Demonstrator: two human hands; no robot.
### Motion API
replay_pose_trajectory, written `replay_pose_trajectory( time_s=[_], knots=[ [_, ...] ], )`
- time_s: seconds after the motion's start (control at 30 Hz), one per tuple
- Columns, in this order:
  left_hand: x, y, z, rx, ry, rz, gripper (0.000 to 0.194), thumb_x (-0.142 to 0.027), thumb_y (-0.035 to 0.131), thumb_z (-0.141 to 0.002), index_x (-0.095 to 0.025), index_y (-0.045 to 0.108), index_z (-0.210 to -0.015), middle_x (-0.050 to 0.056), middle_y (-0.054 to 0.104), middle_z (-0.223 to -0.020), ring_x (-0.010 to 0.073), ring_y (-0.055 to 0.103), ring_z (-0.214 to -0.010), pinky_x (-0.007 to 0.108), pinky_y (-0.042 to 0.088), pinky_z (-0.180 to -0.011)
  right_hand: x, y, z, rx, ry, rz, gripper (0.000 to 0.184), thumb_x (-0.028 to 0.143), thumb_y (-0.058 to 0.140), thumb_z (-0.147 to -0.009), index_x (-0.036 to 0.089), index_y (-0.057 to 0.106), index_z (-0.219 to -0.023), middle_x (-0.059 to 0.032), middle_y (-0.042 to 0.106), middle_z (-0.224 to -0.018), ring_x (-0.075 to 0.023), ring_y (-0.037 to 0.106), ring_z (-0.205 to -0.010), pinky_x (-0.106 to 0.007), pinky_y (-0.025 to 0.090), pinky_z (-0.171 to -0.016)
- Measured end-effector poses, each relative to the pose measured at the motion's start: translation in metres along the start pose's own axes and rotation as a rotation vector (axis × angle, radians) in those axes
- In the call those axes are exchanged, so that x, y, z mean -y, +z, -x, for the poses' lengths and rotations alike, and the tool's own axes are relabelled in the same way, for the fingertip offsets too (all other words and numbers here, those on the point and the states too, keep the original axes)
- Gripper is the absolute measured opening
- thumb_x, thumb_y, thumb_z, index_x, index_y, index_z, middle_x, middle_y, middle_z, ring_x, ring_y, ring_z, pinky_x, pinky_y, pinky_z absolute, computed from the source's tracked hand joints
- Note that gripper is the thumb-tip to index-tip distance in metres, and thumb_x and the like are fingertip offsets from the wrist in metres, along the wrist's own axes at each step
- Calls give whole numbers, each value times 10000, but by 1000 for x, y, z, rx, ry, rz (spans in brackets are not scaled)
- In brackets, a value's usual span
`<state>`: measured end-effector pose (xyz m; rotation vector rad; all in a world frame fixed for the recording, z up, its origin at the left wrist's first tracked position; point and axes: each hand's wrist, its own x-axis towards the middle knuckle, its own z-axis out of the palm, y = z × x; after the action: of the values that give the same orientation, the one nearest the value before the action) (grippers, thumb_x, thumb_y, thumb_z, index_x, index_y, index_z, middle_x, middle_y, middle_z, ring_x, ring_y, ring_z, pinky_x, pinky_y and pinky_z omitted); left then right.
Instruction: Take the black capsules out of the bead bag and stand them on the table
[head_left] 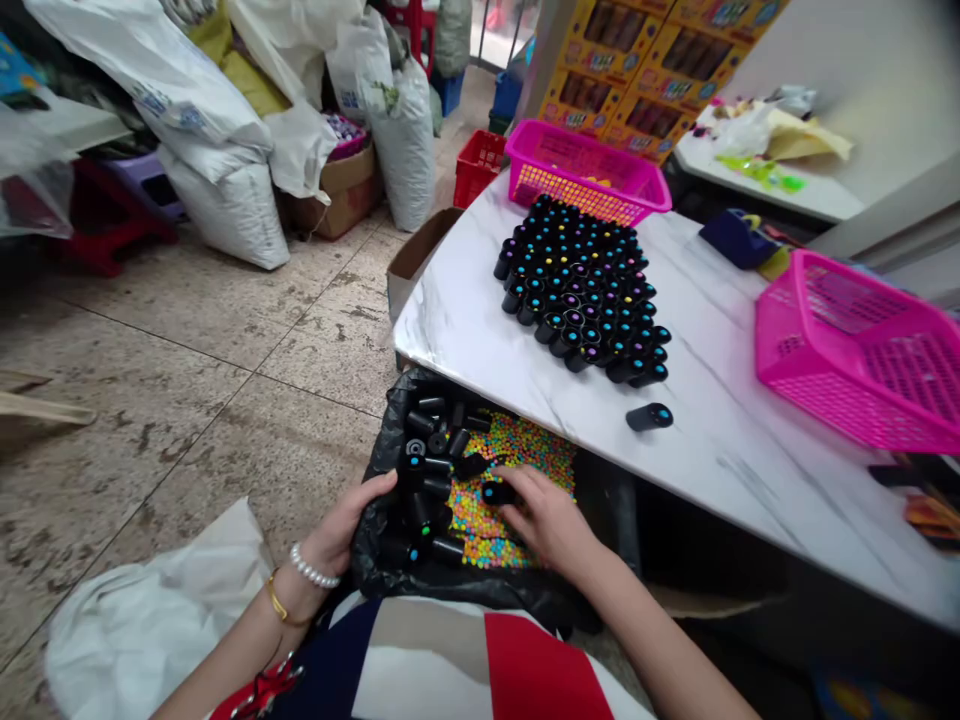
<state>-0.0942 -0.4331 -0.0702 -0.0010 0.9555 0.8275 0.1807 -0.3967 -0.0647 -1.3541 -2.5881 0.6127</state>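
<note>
A box lined with black plastic (379, 430) sits in front of me, holding small black cylinders (435, 465) on its left side and small multicoloured beads (532, 455) on its right. My left hand (358, 515) grips the box's left rim, thumb on top and the other fingers mostly hidden. Over the beads, my right hand (544, 515) pinches a black cylinder (498, 493) with a blue dot on its end. On the white table (480, 340), many similar cylinders (581, 290) stand upright in a tight group, showing blue, purple and yellow dots. One cylinder (649, 416) lies apart on its side.
A pink basket (585, 160) stands behind the group, and another pink basket (832, 350) is at the right. Yellow printed boxes (637, 75) are stacked at the back. White sacks (225, 190) and a red crate (480, 160) stand on the floor.
</note>
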Motion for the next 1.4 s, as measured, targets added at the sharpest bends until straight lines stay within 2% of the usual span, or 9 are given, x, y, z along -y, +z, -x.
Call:
replay_pose_trajectory(
  time_s=[0.2,0.43,0.57,0.73,0.9,1.0,1.17,1.27,1.4],
  knots=[
    [-5,7,4,20,22,-40,265,-252,621,-850,-79,708,-1032,133,764,-937,274,717,-866,371,567,-812,4,9,5,33,-74,260,298,117,504,-872,174,639,-1131,-127,644,-956,-253,571,-860,-385,515,-731],
    [-2,3,2,-9,36,-46,306,-238,622,-843,-60,687,-1083,158,757,-945,327,681,-980,420,561,-839,16,-9,12,-46,76,-472,342,85,554,-794,245,652,-1079,-42,660,-1023,-173,620,-915,-318,507,-829],
    [-1,-5,-4,-35,4,-26,311,-225,616,-846,-60,674,-1103,154,758,-938,330,691,-952,447,560,-847,10,-20,21,-158,251,-672,290,144,620,-765,222,675,-1039,-32,671,-926,-149,623,-767,-289,515,-731],
    [-4,1,-5,-90,9,-68,319,-181,614,-845,-62,654,-1138,130,769,-858,323,707,-897,453,572,-828,6,-20,22,-216,332,-923,312,170,683,-737,202,626,-1042,-46,676,-1036,-176,647,-927,-313,522,-841],
    [-4,6,-5,-155,12,-75,319,-168,572,-867,-28,643,-1145,136,765,-783,337,705,-893,480,568,-835,11,-28,21,-273,240,-591,295,90,598,-745,204,600,-1016,-30,659,-934,-166,638,-849,-310,531,-791],
    [-4,6,-6,-149,23,-74,334,-156,567,-863,-30,635,-1165,144,765,-811,341,698,-916,482,561,-849,13,-29,22,-304,106,-358,348,42,527,-746,219,596,-1038,-50,633,-1008,-185,608,-963,-336,508,-864],
    [-6,4,-8,-134,-6,-49,353,-176,559,-869,-47,629,-1190,155,762,-884,340,686,-953,483,547,-876,4,-22,27,-232,38,-132,332,59,506,-796,222,613,-1066,-91,607,-1073,-219,586,-998,-382,516,-861],
    [-6,2,-9,-124,-6,-34,361,-186,582,-856,-73,635,-1195,143,763,-900,336,692,-937,476,555,-863,-1,-20,30,-252,78,-198,327,58,511,-787,220,619,-1050,-84,614,-1059,-211,593,-999,-375,517,-866],
    [-6,-1,-11,-145,5,-35,353,-164,579,-853,-70,636,-1188,145,761,-924,326,702,-909,455,563,-851,2,-21,30,-279,226,-580,275,111,593,-770,222,620,-1020,-47,641,-1002,-174,629,-895,-317,532,-802]
  ],
)
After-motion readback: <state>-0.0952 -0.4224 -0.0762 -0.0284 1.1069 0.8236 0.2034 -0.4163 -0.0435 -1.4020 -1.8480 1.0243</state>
